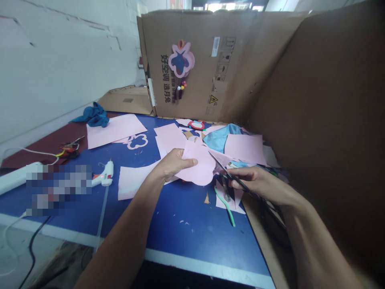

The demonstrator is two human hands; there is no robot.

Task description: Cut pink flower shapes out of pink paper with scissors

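Observation:
In the head view my left hand [174, 163] grips a pink sheet of paper [200, 166] by its left side, thumb on top. The near edge of this sheet has a rounded, lobed outline. My right hand [255, 180] is closed around dark-handled scissors [230, 175], whose blades reach up and left to the sheet's right side. Just below the scissors, a green curved strip [225, 205] lies on pink paper scraps. How far the blades are apart I cannot tell.
A white glue gun [106, 174] stands on the blue table [180, 237] at left. Behind it are a pink sheet [116, 130], a lobed paper ring [138, 141] and blue cloth [93, 115]. Tall cardboard [234, 80] walls the back and right. A power strip [18, 180] lies far left.

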